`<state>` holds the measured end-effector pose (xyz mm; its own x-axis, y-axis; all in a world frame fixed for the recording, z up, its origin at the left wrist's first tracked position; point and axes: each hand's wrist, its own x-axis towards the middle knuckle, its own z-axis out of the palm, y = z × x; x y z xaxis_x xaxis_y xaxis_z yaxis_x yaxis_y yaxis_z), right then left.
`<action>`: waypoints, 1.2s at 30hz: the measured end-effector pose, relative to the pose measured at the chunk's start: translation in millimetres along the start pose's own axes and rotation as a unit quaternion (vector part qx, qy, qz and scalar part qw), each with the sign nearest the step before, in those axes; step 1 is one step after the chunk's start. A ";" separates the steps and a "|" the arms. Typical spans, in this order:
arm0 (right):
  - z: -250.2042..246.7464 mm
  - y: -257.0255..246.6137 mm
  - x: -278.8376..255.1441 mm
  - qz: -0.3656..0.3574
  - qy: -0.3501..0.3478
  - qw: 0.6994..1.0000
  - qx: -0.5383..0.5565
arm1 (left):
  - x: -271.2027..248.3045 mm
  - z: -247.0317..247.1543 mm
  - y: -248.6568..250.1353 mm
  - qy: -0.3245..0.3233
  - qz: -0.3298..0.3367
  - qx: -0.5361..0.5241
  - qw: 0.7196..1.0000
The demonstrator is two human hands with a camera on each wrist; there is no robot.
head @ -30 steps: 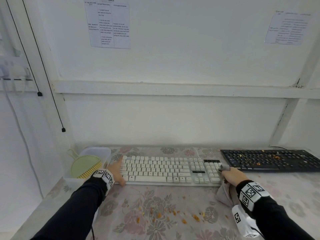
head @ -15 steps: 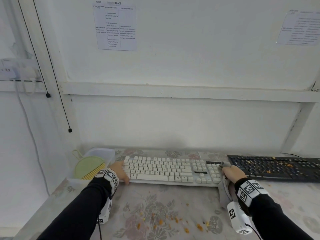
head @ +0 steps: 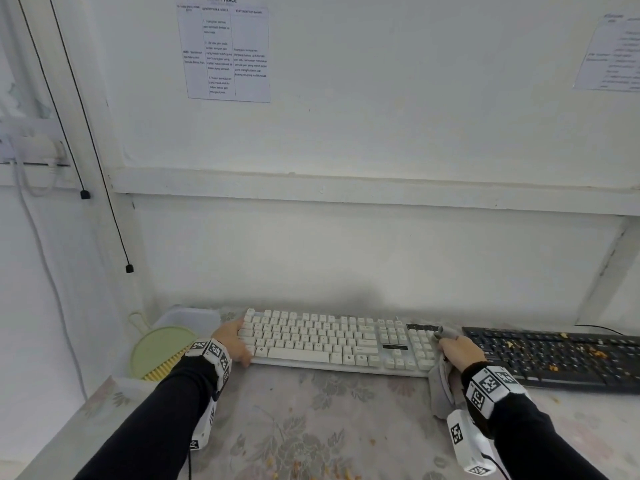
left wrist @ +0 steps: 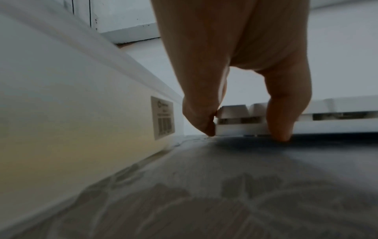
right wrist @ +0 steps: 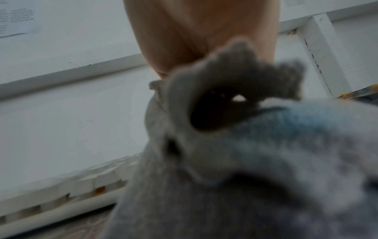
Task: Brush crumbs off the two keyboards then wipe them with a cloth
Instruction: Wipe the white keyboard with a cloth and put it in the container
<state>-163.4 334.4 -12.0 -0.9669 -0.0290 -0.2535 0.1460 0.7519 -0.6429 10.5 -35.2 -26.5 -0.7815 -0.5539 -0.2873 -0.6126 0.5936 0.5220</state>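
Observation:
The white keyboard (head: 332,341) lies in the middle of the flowered table. My left hand (head: 235,341) holds its left end, with fingers (left wrist: 200,116) at the corner and the thumb down at the front edge. My right hand (head: 457,351) grips a bunched grey cloth (head: 440,389) against the keyboard's right end. In the right wrist view the cloth (right wrist: 245,161) fills most of the picture and hides the fingers. The black keyboard (head: 554,355) lies to the right, strewn with orange crumbs.
A clear plastic bin (head: 194,318) stands left of the white keyboard, with a green brush (head: 162,351) leaning in it. The bin's wall (left wrist: 81,105) is close beside my left hand. Orange crumbs (head: 311,469) lie on the table in front. A white wall rises right behind the keyboards.
Both hands stay at the ends of the white keyboard. The head view has turned a little left and up, so the black keyboard sits further right in the picture.

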 end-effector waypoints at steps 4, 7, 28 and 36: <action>1.4 -1.3 -2.5 0.007 0.003 1.000 -0.010 | 6.0 3.7 -4.3 -0.018 -0.012 0.021 1.000; 0.9 -6.0 -10.2 0.006 0.003 1.000 -0.021 | 4.7 4.4 -3.0 -0.028 -0.012 0.038 0.999; 37.3 -94.0 -90.5 -0.170 -0.003 0.985 -0.025 | -28.3 -5.5 -18.6 0.015 -0.015 0.036 0.999; 102.5 -171.8 -145.2 -0.228 -0.083 0.970 -0.003 | -48.9 -48.1 -48.6 0.024 0.038 -0.158 0.986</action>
<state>-26.7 142.0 61.1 -0.8836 -0.4646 -0.0579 -0.2902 0.6405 -0.7110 84.2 -65.1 0.9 -0.8123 -0.5465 -0.2037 -0.4792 0.4264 0.7672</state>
